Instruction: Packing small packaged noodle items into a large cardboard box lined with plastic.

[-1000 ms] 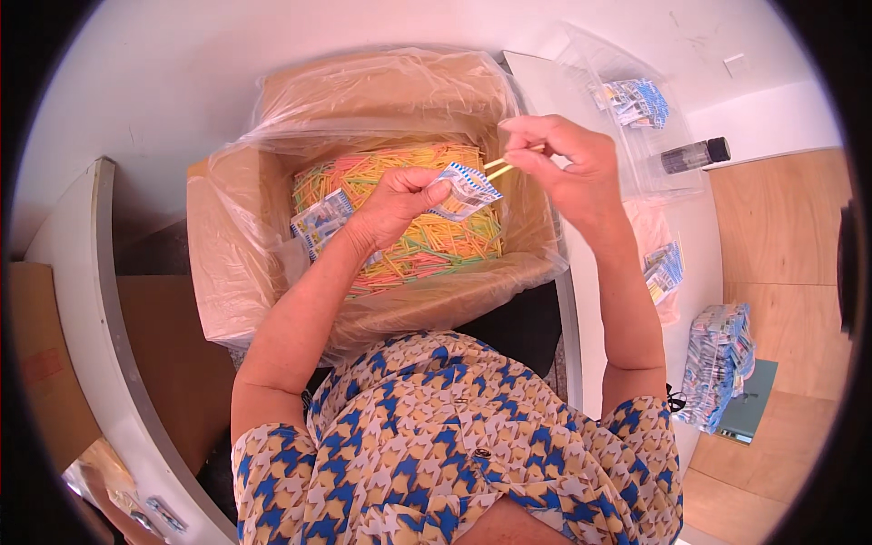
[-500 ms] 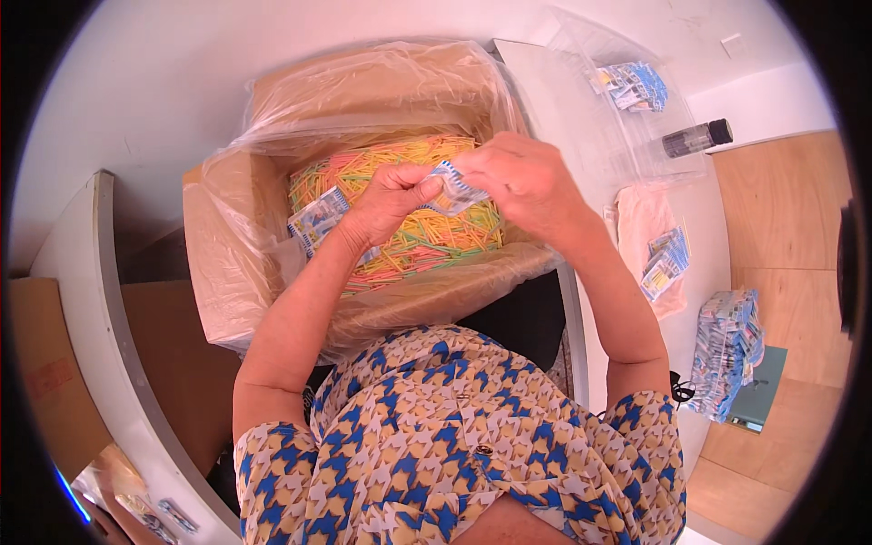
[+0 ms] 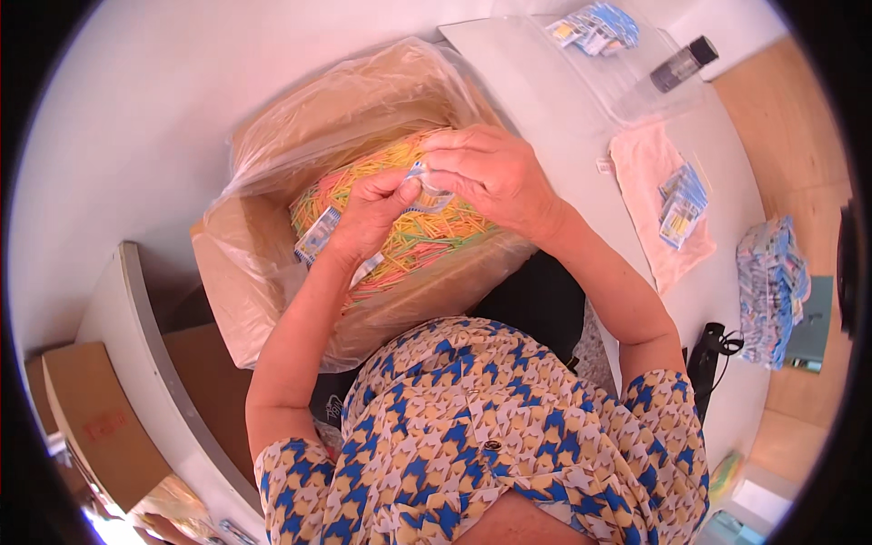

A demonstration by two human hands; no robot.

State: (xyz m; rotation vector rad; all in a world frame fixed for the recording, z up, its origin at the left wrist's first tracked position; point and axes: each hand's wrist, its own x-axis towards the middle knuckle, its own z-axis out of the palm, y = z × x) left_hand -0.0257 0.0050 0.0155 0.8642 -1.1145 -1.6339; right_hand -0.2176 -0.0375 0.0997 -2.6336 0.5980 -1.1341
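In front of me stands a cardboard box (image 3: 263,313) lined with clear plastic, holding a heap of thin pastel sticks (image 3: 440,238) in yellow, pink, orange and green. Above the heap, my left hand (image 3: 371,211) pinches a small clear packet (image 3: 427,200) with blue-and-white printing between thumb and fingers. My right hand (image 3: 498,182) is closed at the packet's other side, its fingertips against it. What lies inside the packet is partly hidden by the fingers. Further printed packets (image 3: 316,236) rest on the sticks beside my left wrist, partly covered by it.
To the right, a white table carries a clear plastic tray (image 3: 627,104) with packets (image 3: 604,29) and a black-capped bottle (image 3: 683,65). Nearer lies a pink cloth (image 3: 649,168) with several packets (image 3: 683,209). A bulky bundle of packets (image 3: 767,291) stands at far right. Another cardboard box (image 3: 100,427) is at left.
The whole view has turned, so the table things appear shifted. My right hand has come closer to my left, and both stay on the packet.
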